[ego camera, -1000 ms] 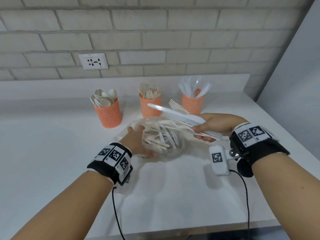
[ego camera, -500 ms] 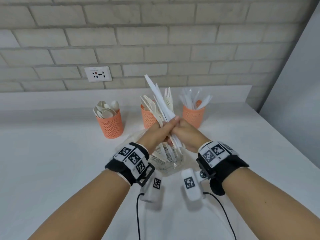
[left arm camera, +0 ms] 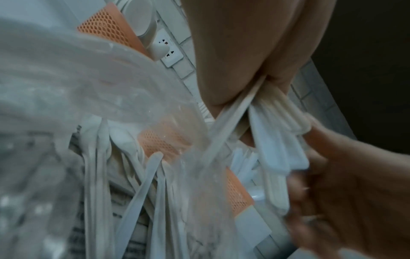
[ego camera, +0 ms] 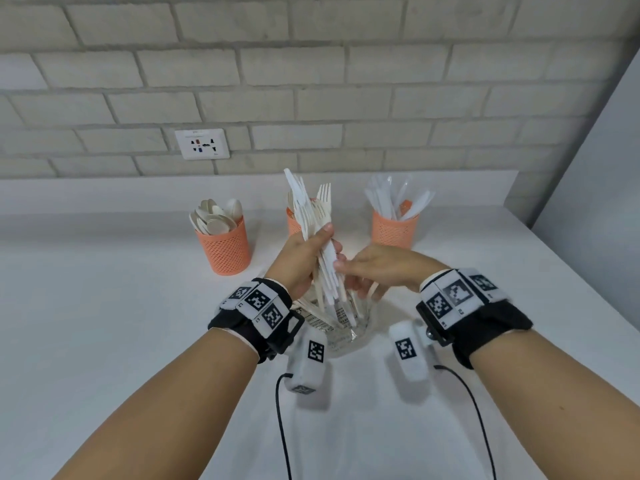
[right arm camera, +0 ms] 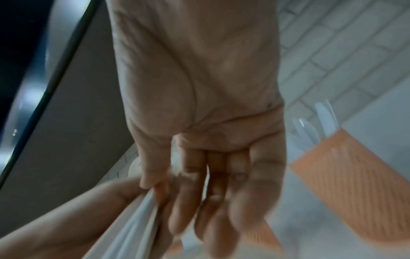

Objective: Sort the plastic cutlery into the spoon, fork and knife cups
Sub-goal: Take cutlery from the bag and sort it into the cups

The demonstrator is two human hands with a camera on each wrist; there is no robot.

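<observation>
My left hand point(ego camera: 318, 244) grips an upright bundle of white plastic cutlery point(ego camera: 308, 209), knives and forks mixed, above a clear plastic bag point(ego camera: 343, 327) that holds more pieces. My right hand point(ego camera: 341, 268) pinches one piece of the bundle point(right arm camera: 133, 227) between thumb and forefinger, its other fingers loose and blurred. At the back stand three orange mesh cups: the spoon cup point(ego camera: 223, 247) on the left, the fork cup point(ego camera: 294, 223) partly hidden behind the bundle, and the knife cup point(ego camera: 394, 230) on the right. The left wrist view shows the bag point(left arm camera: 88, 105) close up.
The white counter point(ego camera: 104, 323) runs to a brick wall with a socket point(ego camera: 202, 144). A grey panel closes the right side. Two black cables point(ego camera: 280, 427) hang from the wrist cameras over the near counter edge.
The bundle, held flat in the right hand a second ago, now stands upright in the left hand, which left the bag. The right hand has slid right and lower, keeping only a pinch.
</observation>
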